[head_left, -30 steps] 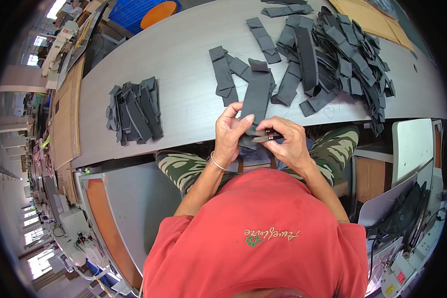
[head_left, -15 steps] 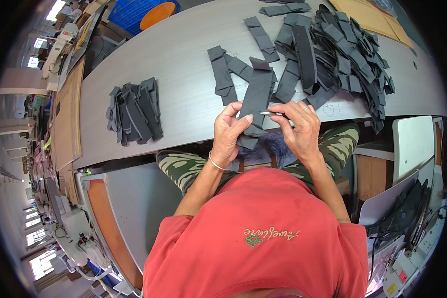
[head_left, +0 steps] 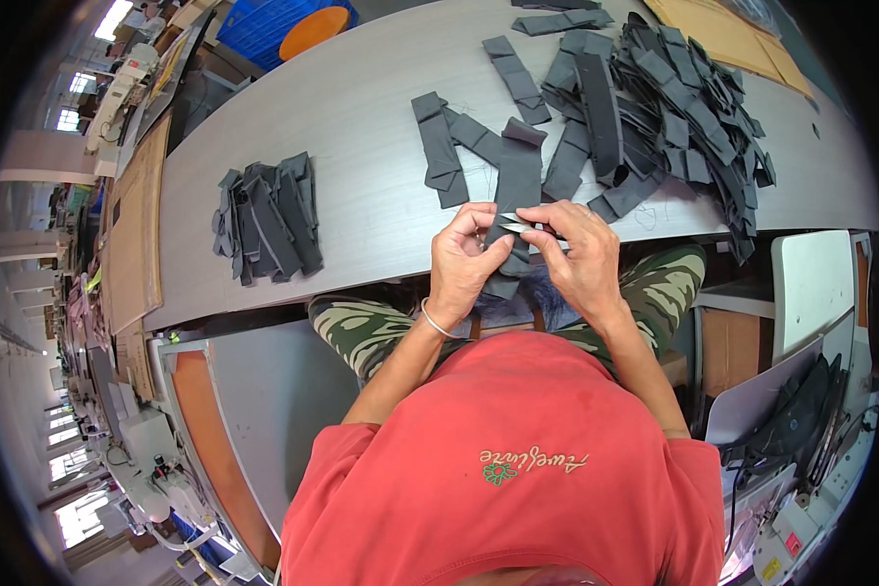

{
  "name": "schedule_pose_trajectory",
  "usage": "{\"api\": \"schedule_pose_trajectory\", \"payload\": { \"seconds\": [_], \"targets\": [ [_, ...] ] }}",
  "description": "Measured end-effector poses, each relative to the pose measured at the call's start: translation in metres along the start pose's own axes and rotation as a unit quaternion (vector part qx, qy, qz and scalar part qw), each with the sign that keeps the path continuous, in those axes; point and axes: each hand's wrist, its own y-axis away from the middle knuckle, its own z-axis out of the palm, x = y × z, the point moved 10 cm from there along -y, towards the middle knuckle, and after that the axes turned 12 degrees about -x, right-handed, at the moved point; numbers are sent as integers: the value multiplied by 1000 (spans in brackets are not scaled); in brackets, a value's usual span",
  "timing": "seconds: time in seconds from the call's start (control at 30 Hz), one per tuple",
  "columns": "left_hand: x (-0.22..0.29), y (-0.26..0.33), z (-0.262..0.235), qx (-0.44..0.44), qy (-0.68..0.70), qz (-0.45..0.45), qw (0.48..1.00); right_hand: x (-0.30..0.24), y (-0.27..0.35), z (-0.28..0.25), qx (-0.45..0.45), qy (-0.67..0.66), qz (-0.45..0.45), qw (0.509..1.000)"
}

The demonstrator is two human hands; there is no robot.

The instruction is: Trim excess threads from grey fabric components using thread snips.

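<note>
Blue crate [head_left: 249,27] way out past the left hand [head_left: 462,262], orange disc [head_left: 314,33] overlapping it, can't tell what's inside. That hand's pinching a dark grey cloth strip [head_left: 520,178], far end folded; right hand [head_left: 586,259] grips snips [head_left: 515,227], blades at the cloth.

Dark grey fabric strip [head_left: 520,181], far end folded, pointed snips [head_left: 515,228] over it

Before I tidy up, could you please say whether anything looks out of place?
Yes: the large heap of dark grey strips sprawls and droops over the near edge of the table, unlike the compact pile at left.
</note>
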Motion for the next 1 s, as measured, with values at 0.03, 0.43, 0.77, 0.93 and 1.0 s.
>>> {"api": "schedule_pose_trajectory", "payload": {
  "seconds": [0.03,0.43,0.77,0.93,1.0],
  "targets": [
    [-2,0,-1,1,0,0,1000,-3,-1,1,-1,17,-4,1000],
    [0,0,-7,23,7,14,1000,54,11,10,49,-282,137,948],
    [12,0,-5,30,-97,58,993,68,21,53,-37,-593,239,768],
    [-21,-11,-1,-21,131,-119,984,68,26,78,-71,-642,235,726],
    [-25,-14,3,-47,126,-148,980,59,23,86,-100,-672,205,704]
  ]
}}
